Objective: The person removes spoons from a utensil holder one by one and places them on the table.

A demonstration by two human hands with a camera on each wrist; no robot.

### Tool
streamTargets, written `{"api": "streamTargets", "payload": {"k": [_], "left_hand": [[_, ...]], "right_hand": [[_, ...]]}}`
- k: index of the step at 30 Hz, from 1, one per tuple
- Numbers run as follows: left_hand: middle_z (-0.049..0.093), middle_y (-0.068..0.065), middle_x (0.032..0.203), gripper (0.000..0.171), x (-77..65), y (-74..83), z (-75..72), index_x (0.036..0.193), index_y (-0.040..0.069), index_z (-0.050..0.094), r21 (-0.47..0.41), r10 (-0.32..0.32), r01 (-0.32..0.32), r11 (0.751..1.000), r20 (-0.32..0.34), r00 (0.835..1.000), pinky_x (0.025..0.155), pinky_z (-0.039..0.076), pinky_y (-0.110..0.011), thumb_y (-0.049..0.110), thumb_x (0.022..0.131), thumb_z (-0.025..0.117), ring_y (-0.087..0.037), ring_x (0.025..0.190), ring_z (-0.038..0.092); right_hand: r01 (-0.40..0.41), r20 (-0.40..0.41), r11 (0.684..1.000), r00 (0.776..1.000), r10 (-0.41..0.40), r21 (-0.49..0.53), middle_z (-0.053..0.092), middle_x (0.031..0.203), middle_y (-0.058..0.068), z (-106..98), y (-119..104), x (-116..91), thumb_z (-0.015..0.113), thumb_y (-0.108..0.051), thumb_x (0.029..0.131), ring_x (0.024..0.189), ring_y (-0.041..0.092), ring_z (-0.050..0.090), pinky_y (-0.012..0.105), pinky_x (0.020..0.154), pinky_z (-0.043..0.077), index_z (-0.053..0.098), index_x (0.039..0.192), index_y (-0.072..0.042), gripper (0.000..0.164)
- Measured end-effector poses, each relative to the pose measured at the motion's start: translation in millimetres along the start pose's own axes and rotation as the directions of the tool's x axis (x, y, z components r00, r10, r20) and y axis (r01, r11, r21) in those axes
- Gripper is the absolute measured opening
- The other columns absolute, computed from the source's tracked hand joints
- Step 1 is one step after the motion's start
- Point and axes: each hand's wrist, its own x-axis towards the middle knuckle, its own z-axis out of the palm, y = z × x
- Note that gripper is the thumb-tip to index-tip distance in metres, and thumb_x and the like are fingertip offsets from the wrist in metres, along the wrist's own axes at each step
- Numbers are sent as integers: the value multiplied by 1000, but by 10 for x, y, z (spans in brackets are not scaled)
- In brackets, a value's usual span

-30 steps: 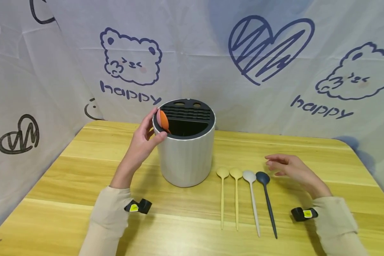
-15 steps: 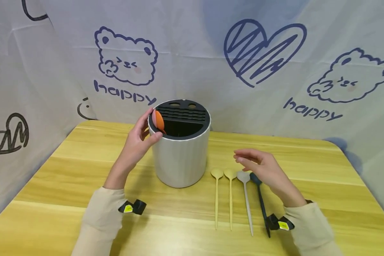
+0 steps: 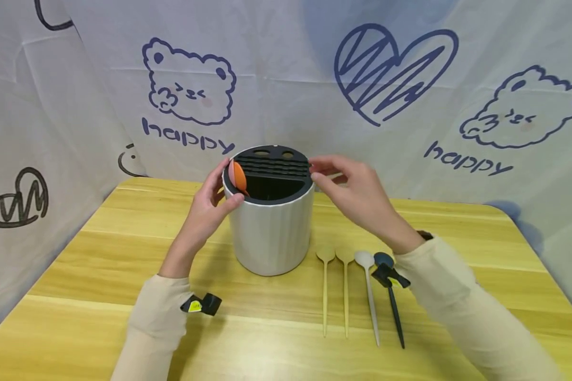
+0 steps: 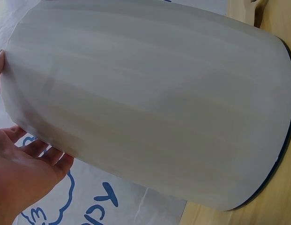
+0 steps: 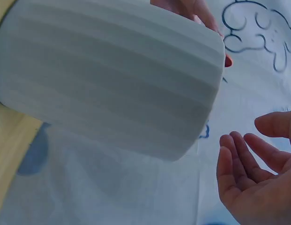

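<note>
A white ribbed utensil holder point(image 3: 273, 235) with a black slotted top stands on the table. My left hand point(image 3: 209, 209) grips its left rim, thumb at the front and fingers round the far side. An orange spoon point(image 3: 240, 177) and a pink one point(image 3: 231, 173) lean inside at the left, handles hidden. Just beside the right rim is my right hand point(image 3: 362, 198), its fingers loosely bent and holding nothing; in the right wrist view, a gap separates the right hand point(image 5: 257, 178) from the holder point(image 5: 112, 79).
Right of the holder lie two yellow spoons point(image 3: 325, 255), a light grey spoon point(image 3: 364, 259) and a dark blue spoon point(image 3: 383, 259), side by side on the wooden table point(image 3: 100, 270). The right wrist camera overlaps the dark blue one. A printed cloth point(image 3: 286, 106) hangs behind.
My right hand has moved left and away from me, from beside the dark blue spoon over the row to the holder's right rim. The left hand keeps its grip.
</note>
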Motion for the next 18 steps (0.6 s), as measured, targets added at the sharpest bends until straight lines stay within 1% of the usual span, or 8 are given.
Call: {"api": "streamTargets", "payload": {"k": [2, 5, 8, 10, 13, 15, 18], "left_hand": [[33, -8, 153, 79, -1, 6, 0, 154, 12, 26, -3, 2, -2, 1000, -1, 1000, 113, 25, -43, 35, 88, 65, -22, 138, 33], [34, -8, 153, 82, 1, 10, 7, 153, 12, 26, -10, 5, -5, 1000, -1, 1000, 113, 25, -44, 40, 87, 66, -23, 137, 33], [33, -7, 153, 83, 6, 9, 12, 154, 11, 26, -19, 7, -7, 1000, 4, 1000, 113, 25, -44, 41, 87, 66, -23, 137, 33], [33, -7, 153, 83, 7, 3, 13, 153, 10, 26, -22, 7, -7, 1000, 9, 1000, 113, 25, -44, 42, 88, 66, -23, 137, 33], [33, -6, 153, 83, 6, 1, 10, 154, 12, 26, -25, 7, -7, 1000, 14, 1000, 113, 25, -44, 42, 88, 66, -22, 137, 33], [34, -6, 152, 83, 5, -3, 5, 154, 12, 26, -23, 7, -6, 1000, 16, 1000, 113, 25, -44, 43, 88, 66, -21, 137, 33], [34, -6, 152, 83, 4, -3, -5, 154, 13, 26, -19, 4, -4, 1000, 18, 1000, 113, 25, -43, 44, 87, 66, -20, 136, 33]], "right_hand": [[24, 22, 999, 999, -24, -21, 67, 111, 9, 15, -94, 108, 61, -9, 94, 97, 18, 61, 34, 83, 50, 64, 122, 0, 30], [27, 77, 999, 997, -25, -31, 67, 112, 9, 52, -207, 248, 61, -10, 94, 98, 18, 61, 32, 85, 50, 65, 121, 0, 29], [1, 135, 1000, 991, 2, -25, 67, 114, 9, 96, -297, 362, 61, -12, 94, 100, 19, 62, 31, 88, 50, 65, 121, 0, 30], [-32, 171, 999, 985, 33, -7, 67, 115, 8, 119, -344, 423, 62, -14, 94, 100, 18, 63, 31, 89, 50, 65, 122, -1, 31], [-80, 221, 997, 972, 73, 22, 67, 114, 7, 164, -383, 496, 63, -16, 93, 100, 18, 63, 30, 90, 49, 64, 123, -3, 33], [-96, 252, 994, 964, 81, 49, 68, 112, 8, 209, -394, 531, 66, -16, 92, 99, 18, 63, 30, 89, 50, 64, 123, -2, 34], [-90, 283, 993, 957, 64, 80, 69, 108, 10, 293, -404, 558, 70, -14, 89, 96, 18, 64, 28, 88, 50, 65, 121, 0, 35]]}}
